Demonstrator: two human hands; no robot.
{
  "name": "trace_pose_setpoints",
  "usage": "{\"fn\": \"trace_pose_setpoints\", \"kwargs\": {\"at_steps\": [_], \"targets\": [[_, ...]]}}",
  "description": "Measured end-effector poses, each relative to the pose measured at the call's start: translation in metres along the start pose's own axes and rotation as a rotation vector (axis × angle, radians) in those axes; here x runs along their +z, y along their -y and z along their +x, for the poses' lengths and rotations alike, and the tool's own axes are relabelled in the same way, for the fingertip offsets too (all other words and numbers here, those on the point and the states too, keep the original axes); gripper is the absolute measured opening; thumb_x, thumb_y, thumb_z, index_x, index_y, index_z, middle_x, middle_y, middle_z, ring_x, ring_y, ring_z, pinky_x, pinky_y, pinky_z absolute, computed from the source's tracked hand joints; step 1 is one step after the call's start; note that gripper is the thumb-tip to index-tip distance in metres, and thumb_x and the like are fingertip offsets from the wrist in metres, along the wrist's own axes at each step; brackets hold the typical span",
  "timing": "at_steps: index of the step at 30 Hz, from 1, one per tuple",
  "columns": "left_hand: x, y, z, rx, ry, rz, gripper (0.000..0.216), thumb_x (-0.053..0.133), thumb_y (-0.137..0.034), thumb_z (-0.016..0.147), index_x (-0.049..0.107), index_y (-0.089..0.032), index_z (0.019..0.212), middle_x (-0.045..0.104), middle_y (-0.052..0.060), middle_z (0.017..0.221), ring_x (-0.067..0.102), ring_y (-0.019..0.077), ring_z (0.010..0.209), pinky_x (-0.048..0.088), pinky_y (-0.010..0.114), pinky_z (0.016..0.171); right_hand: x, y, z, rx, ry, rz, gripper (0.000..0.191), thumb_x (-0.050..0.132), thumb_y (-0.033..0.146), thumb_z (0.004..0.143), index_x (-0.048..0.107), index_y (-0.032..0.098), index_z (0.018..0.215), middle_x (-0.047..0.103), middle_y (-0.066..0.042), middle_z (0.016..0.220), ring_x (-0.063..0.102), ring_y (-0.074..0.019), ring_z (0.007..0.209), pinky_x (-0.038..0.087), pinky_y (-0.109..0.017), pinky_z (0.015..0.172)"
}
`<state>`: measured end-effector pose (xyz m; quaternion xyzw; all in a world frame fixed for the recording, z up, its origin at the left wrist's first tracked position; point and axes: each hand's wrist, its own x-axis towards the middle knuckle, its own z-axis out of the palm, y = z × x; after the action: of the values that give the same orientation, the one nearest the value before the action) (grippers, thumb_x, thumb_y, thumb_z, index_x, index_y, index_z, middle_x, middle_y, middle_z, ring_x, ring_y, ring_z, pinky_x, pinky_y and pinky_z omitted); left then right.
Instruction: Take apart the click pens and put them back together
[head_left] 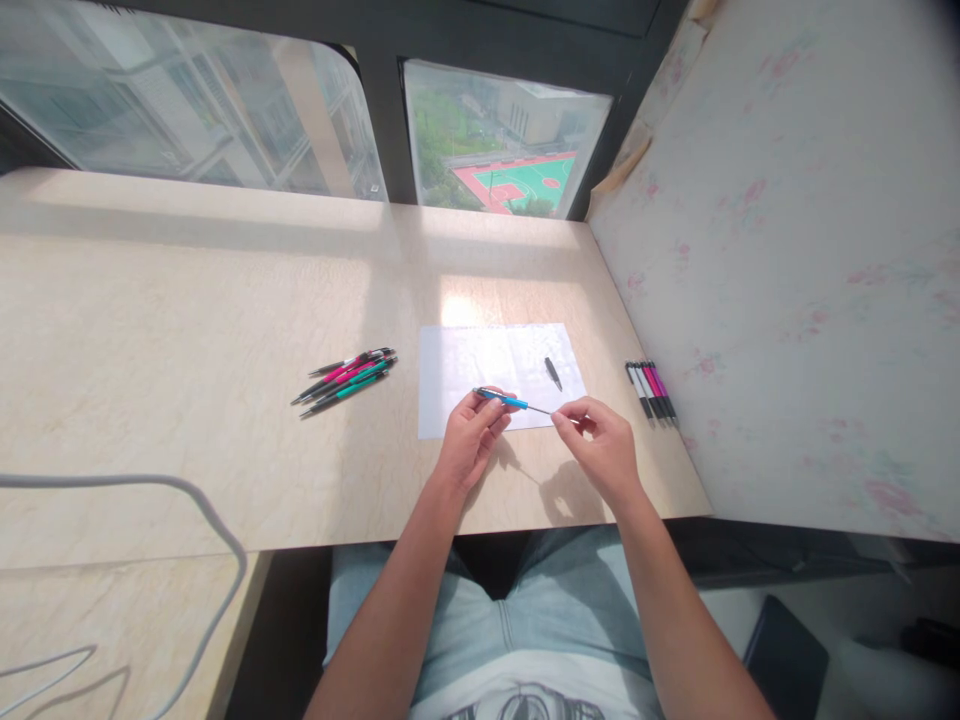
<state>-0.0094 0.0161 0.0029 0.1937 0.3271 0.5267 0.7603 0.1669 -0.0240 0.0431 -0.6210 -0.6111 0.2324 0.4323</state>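
Observation:
My left hand [471, 435] is closed around the barrel of a blue pen [501, 399], held just above the near edge of a white sheet of paper [480, 368]. A thin refill tip sticks out of the pen toward my right hand [600, 445], whose fingers pinch at its end. A small black pen part [553, 372] lies on the sheet beyond my hands.
Several pens, pink, teal and black, lie in a loose bunch [345, 379] on the table to the left. Another row of pens [651, 391] lies by the right wall. A grey cable [187, 500] loops over the table's near left. Windows run along the far edge.

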Motion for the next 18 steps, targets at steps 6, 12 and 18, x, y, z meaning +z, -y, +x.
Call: {"fn": "trace_pose_setpoints", "kwargs": {"at_steps": [6, 12, 18], "targets": [[-0.0003, 0.0001, 0.0000, 0.019, -0.005, -0.019, 0.023, 0.079, -0.024, 0.078, 0.066, -0.016, 0.095, 0.073, 0.005, 0.099, 0.071, 0.0123, 0.089, 0.051, 0.017, 0.073, 0.0037, 0.0045, 0.0009, -0.037, -0.008, -0.035, 0.016, 0.064, 0.030, 0.088, 0.066, 0.021, 0.075, 0.066, 0.000, 0.072, 0.056, -0.0141, 0.063, 0.045, -0.028, 0.060], [-0.0011, 0.0009, -0.0006, 0.001, -0.001, -0.002, 0.025, 0.080, -0.025, 0.077, 0.067, -0.016, 0.096, 0.073, 0.006, 0.099, 0.071, 0.0127, 0.088, 0.052, 0.018, 0.074, 0.0021, -0.0009, 0.0020, -0.040, -0.048, -0.064, 0.022, 0.064, 0.035, 0.089, 0.067, 0.021, 0.073, 0.067, 0.000, 0.070, 0.056, -0.0143, 0.062, 0.044, -0.029, 0.061], [-0.0002, 0.0018, 0.0012, -0.010, -0.022, -0.004, 0.027, 0.082, -0.027, 0.075, 0.069, -0.015, 0.097, 0.073, 0.006, 0.097, 0.070, 0.0121, 0.086, 0.052, 0.018, 0.072, 0.0019, -0.0041, 0.0018, -0.036, -0.032, -0.074, 0.024, 0.064, 0.037, 0.089, 0.066, 0.021, 0.071, 0.066, 0.001, 0.068, 0.055, -0.0140, 0.061, 0.043, -0.028, 0.060]]}}
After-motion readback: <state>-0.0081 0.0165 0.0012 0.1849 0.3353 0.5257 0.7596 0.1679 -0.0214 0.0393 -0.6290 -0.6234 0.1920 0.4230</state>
